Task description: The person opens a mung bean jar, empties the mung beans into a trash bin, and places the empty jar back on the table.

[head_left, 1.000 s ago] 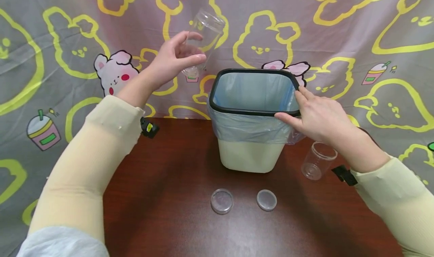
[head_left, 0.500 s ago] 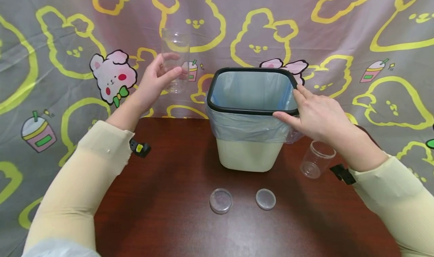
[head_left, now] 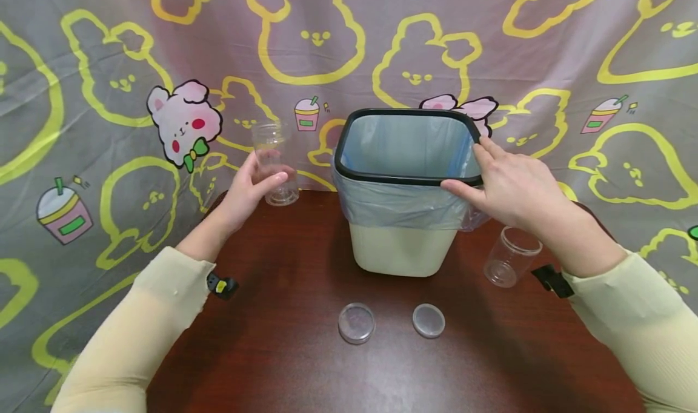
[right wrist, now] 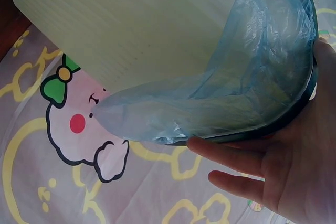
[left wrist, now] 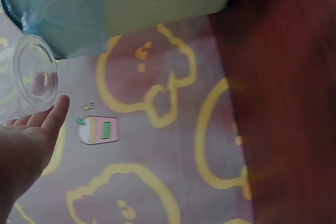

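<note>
A tall clear plastic jar (head_left: pixel 275 158) is in my left hand (head_left: pixel 240 192), which grips it round the side, thumb in front. The jar leans slightly, mouth up, near the table's back left edge; whether its base touches the table I cannot tell. In the left wrist view the jar's round base (left wrist: pixel 35 72) faces the camera. My right hand (head_left: pixel 520 183) rests with extended fingers and thumb on the black rim at the right corner of a cream trash bin (head_left: pixel 403 249). A blue trash bag (head_left: pixel 398 204) lines the bin and folds over its outside.
A second clear jar (head_left: pixel 511 258) stands right of the bin, under my right forearm. Two clear round lids, a larger one (head_left: pixel 357 323) and a smaller one (head_left: pixel 428 321), lie on the dark wood table (head_left: pixel 283 364). A cartoon-patterned curtain (head_left: pixel 327 49) hangs behind.
My left hand has carried the jar left and down, from beside the bin's top to the table's back left edge, turning it more upright. My right hand has stayed on the rim.
</note>
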Available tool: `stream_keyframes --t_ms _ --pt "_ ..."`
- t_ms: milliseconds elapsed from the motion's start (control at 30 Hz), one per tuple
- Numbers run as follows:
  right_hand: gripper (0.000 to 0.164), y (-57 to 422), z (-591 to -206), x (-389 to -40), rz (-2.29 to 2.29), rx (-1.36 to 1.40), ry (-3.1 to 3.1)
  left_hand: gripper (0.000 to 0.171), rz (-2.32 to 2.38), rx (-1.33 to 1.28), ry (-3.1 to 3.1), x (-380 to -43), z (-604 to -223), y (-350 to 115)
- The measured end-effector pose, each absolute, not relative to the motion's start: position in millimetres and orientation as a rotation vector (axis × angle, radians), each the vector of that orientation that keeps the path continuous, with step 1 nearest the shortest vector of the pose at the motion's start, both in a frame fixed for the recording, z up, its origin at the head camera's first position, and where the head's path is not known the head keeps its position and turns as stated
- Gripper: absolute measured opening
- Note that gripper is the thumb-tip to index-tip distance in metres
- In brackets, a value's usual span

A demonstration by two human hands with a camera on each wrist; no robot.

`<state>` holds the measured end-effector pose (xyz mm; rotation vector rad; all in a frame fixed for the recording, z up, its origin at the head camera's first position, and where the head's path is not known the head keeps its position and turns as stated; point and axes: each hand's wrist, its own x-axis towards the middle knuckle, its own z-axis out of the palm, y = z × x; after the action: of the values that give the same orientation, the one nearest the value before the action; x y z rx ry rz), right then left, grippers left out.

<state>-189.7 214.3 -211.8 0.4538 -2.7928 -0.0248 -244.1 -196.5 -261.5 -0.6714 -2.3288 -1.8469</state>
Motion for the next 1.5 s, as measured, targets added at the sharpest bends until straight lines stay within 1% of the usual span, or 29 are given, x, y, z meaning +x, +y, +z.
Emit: stream_keyframes --t_ms 200,433,667,1000,1233,1500 --pt "0.086 214 -213 -189 -0.023 0.469 -2.766 0.032 -1.878 -0.613 -2.38 -240 -285 -201" --pt "0.088 215 -212 -190 -0.023 0.456 -2.79 0.048 -1.831 -0.595 -2.395 -235 -305 -204" --pt "0.086 215 -211 -191 -0.021 0.468 -2.776 0.051 -1.78 -0.442 -2.416 -231 -324 -201" --pt "0.087 215 -211 -192 -0.02 0.456 -2.791 0.061 -1.821 -0.236 -2.523 -225 -357 -188" --pt "0.087 215 -211 -191 -0.015 0.446 -2.794 0.061 -1.77 -0.218 -2.583 -223 -374 -183" --pt "0.091 215 -211 -190 -0.032 0.451 -2.825 0.062 -1.766 -0.197 -2.581 -221 -385 -182"
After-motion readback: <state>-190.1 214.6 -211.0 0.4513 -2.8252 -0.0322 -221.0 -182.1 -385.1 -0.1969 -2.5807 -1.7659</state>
